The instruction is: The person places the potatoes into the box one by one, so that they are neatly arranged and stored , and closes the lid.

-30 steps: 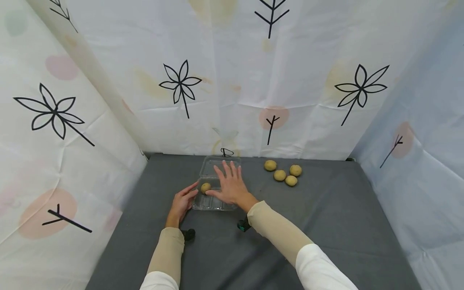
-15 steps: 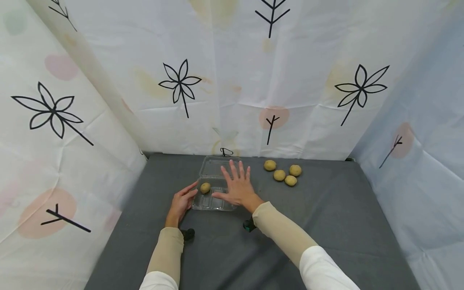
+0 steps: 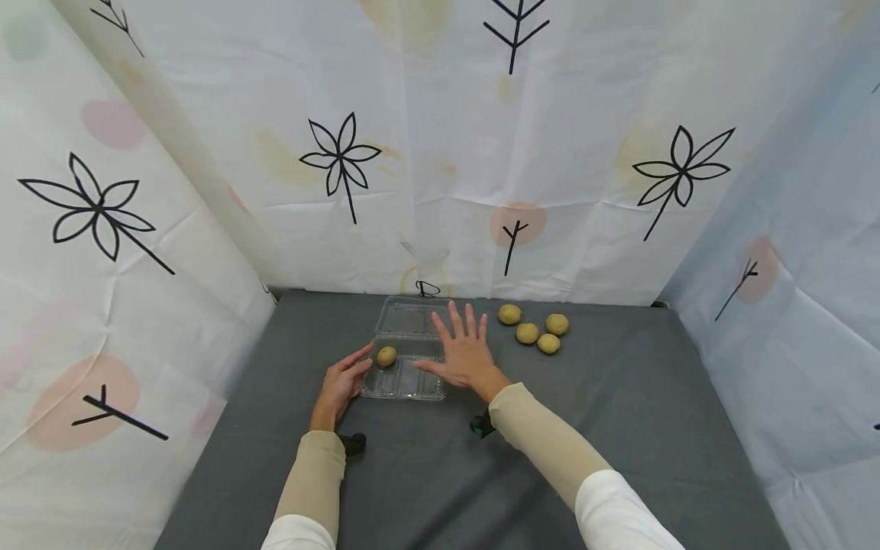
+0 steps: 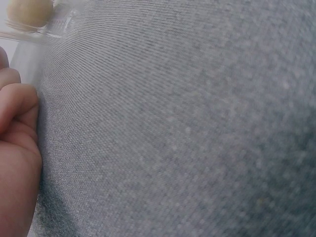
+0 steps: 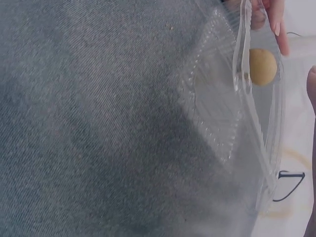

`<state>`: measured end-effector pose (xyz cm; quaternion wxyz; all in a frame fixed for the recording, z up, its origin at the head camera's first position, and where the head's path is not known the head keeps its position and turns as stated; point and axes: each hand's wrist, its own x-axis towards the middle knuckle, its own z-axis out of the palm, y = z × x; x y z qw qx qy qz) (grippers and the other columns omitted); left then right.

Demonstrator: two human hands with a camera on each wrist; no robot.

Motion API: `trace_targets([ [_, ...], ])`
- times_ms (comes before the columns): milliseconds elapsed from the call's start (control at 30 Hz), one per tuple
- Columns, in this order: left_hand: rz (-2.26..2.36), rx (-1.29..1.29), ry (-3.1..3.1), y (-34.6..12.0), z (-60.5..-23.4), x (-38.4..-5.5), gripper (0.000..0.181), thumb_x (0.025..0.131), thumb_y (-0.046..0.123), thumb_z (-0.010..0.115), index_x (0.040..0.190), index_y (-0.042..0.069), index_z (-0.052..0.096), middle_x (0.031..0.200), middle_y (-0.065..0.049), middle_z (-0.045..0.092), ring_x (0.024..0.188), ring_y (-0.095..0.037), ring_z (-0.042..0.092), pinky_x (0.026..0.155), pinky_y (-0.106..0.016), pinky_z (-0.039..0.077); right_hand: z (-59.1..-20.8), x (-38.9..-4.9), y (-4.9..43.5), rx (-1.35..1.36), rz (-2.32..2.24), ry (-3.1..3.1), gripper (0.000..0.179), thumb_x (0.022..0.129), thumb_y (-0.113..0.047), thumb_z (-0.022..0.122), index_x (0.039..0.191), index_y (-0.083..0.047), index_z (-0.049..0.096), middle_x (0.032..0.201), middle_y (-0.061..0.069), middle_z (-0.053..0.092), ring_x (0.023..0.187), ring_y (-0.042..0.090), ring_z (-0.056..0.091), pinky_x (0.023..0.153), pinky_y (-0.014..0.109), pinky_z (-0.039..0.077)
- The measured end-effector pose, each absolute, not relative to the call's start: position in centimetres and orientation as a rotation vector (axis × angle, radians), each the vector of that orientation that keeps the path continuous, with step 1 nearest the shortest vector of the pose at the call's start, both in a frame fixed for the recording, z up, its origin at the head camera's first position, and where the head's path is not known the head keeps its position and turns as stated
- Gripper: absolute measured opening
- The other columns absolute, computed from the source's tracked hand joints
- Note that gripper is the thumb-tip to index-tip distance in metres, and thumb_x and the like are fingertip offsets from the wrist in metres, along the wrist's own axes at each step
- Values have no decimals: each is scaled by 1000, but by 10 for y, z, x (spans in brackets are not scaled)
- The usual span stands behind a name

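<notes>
A clear plastic clamshell container (image 3: 406, 388) lies on the grey cloth, its lid (image 3: 404, 317) folded back toward the rear curtain. One small potato (image 3: 386, 357) sits at the left inside its base; it also shows through the clear wall in the right wrist view (image 5: 262, 67). My left hand (image 3: 340, 388) rests against the container's left side, index finger stretched along it. Over the right part of the container my right hand (image 3: 467, 357) hovers with fingers spread, holding nothing. The left wrist view shows only part of the left hand (image 4: 19, 163) near the container's edge.
Several loose potatoes (image 3: 527, 333) lie in a group to the right of the container, toward the back. Patterned white curtains (image 3: 440, 153) enclose the back and both sides of the grey-covered table (image 3: 426, 481).
My right hand has drawn away from the potato toward the right, its fingers spread. The potato stays in the container, and my left hand keeps its place at the side.
</notes>
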<state>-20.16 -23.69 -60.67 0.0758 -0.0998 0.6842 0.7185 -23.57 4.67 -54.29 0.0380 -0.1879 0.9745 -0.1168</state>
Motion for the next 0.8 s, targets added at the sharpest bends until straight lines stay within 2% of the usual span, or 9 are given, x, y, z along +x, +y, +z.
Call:
trace_targets([
  [233, 2167, -353, 1998, -240, -598, -199, 47, 100, 18, 67, 146, 14, 58, 58, 8, 40, 44, -6, 28, 46, -22, 29, -548, -241, 56, -562, -364, 3007, 104, 87, -86, 44, 166, -30, 5, 173, 10, -8, 159, 42, -10, 122, 70, -4],
  [367, 2162, -343, 2048, -242, -608, -201, 47, 99, 24, 69, 145, 17, 60, 55, 11, 37, 44, -4, 27, 46, -21, 29, -550, -242, 63, -542, -377, 3031, 103, 88, -86, 44, 166, -30, 8, 173, 11, -4, 160, 43, -5, 122, 70, -3],
  [667, 2162, -334, 2053, -240, -608, -203, 48, 98, 25, 70, 145, 16, 60, 56, 11, 38, 44, -3, 25, 46, -21, 28, -550, -243, 78, -466, -387, 3008, 102, 90, -83, 43, 166, -28, 4, 173, 10, -7, 160, 39, -11, 123, 68, -6],
  [800, 2144, -339, 2045, -239, -608, -203, 49, 98, 27, 70, 145, 19, 60, 58, 12, 40, 44, -4, 25, 46, -21, 28, -554, -243, 88, -449, -366, 3027, 101, 91, -82, 44, 166, -28, 4, 173, 11, -4, 160, 41, -8, 123, 69, -4],
])
